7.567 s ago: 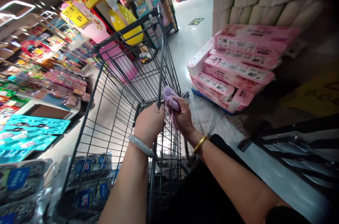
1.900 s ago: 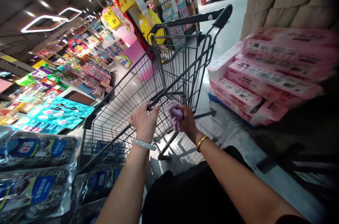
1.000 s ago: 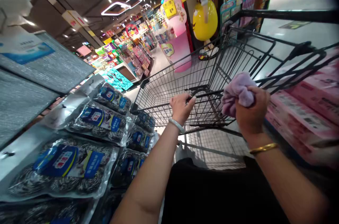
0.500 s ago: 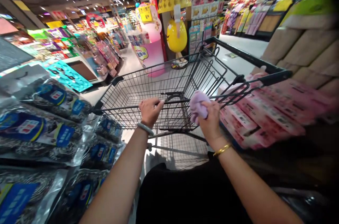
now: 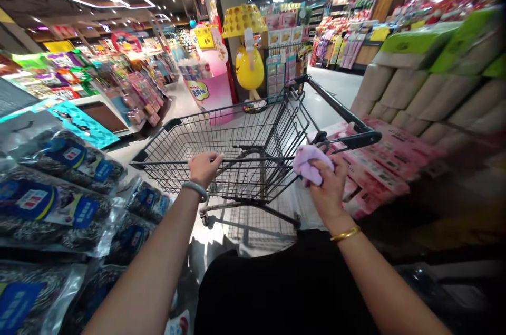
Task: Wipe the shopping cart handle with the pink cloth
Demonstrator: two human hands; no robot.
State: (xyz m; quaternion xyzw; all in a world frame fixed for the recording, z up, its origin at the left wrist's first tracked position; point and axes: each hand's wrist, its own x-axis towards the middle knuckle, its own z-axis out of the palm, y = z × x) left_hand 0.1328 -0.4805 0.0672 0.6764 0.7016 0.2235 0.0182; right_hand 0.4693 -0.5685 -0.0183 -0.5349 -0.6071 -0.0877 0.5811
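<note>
Across in front of me stands a dark wire shopping cart point(image 5: 221, 137), side-on, its handle to the right. Its basket shows nothing lying in it. My left hand point(image 5: 203, 167), with a grey-green bangle at the wrist, is closed over the top rail of the cart's near side. A crumpled lilac cloth point(image 5: 310, 162) is bunched in my right hand point(image 5: 330, 184), which wears a gold bracelet. That hand is at the near right corner of the basket, below the handle; whether the cloth touches the rail I cannot tell.
Shiny packs with blue labels point(image 5: 51, 200) are stacked close on the left. On the right are pink packages point(image 5: 379, 163) below beige rolls with green wrapping point(image 5: 419, 76). Beyond the cart stand a pink display bin point(image 5: 211, 95) and a yellow egg-shaped figure point(image 5: 250, 68).
The cart has turned a little, its handle end coming nearer me. My left hand has shifted left along with the rail; my right hand with the cloth has moved slightly right.
</note>
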